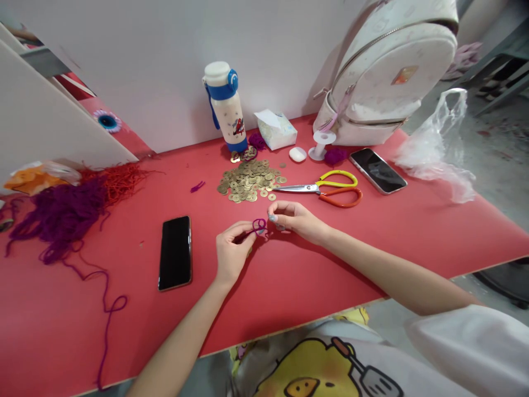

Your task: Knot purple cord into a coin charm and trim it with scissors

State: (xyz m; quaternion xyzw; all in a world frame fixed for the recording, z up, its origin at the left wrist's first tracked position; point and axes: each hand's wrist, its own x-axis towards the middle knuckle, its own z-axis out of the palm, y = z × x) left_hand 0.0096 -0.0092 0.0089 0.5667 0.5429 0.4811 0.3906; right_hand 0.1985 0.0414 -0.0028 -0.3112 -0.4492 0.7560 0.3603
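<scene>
Above the middle of the tabletop (306,281), the left hand (235,247) pinches the yarn (259,225) between thumb and fingers, its forearm slanting up from the bottom edge. The right hand (293,219) comes in from the right, fingers curled, thumb and forefinger tips close together just beside the yarn; whether they grip a strand, I cannot tell. Thin and purple, the yarn bends into small loops at the left fingertips. Beyond lie heaped coins (250,181) and scissors (314,188).
</scene>
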